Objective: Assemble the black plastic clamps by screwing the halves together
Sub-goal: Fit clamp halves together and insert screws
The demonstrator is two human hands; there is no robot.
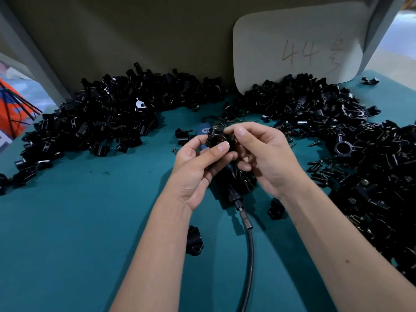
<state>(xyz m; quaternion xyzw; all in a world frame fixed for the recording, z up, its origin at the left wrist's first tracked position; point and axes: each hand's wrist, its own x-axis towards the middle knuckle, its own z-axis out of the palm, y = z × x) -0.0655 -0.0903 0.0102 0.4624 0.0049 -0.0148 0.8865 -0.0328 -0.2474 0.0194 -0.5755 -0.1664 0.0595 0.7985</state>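
Fingers (221,147) of both hands pinched one black clamp (219,139), held above the middle of the teal counter (78,221). The left hand (198,170) gripped it from below, thumb across the front; the right hand (265,158) closed on its upper right side, palm turned inward. Both forearms rose from the near edge. Heaps of clamp parts (101,118) lay behind.

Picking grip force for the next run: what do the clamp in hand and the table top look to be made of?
Clamp: seemingly hard black moulded plastic, semi-gloss, catching small highlights on its edges. Table top: matte teal covering, perhaps felt or rubber mat; no shine, so the look leaves it open.
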